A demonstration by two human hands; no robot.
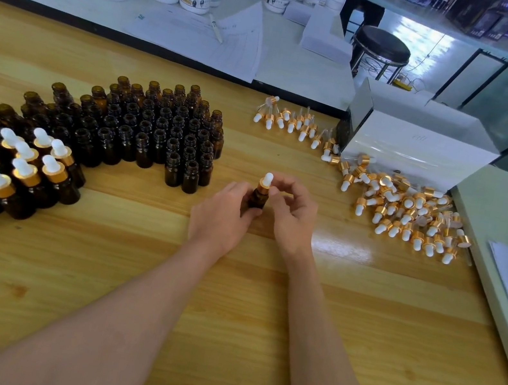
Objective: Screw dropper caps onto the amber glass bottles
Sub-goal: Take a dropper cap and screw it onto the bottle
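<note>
Threading dropper cap [265, 184] onto amber bottle [258, 200].
Clasped low in left grip [226, 209], pinched at gold collar by right grip [293, 213] just above; keep upright, twist collar not bulb, stop when snug.

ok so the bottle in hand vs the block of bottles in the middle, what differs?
The held bottle carries a dropper cap, pinched by the right hand; the middle bottles have bare open necks. The held bottle stands alone in the left hand; the middle bottles sit packed together, untouched. Both are amber glass and upright.
</note>
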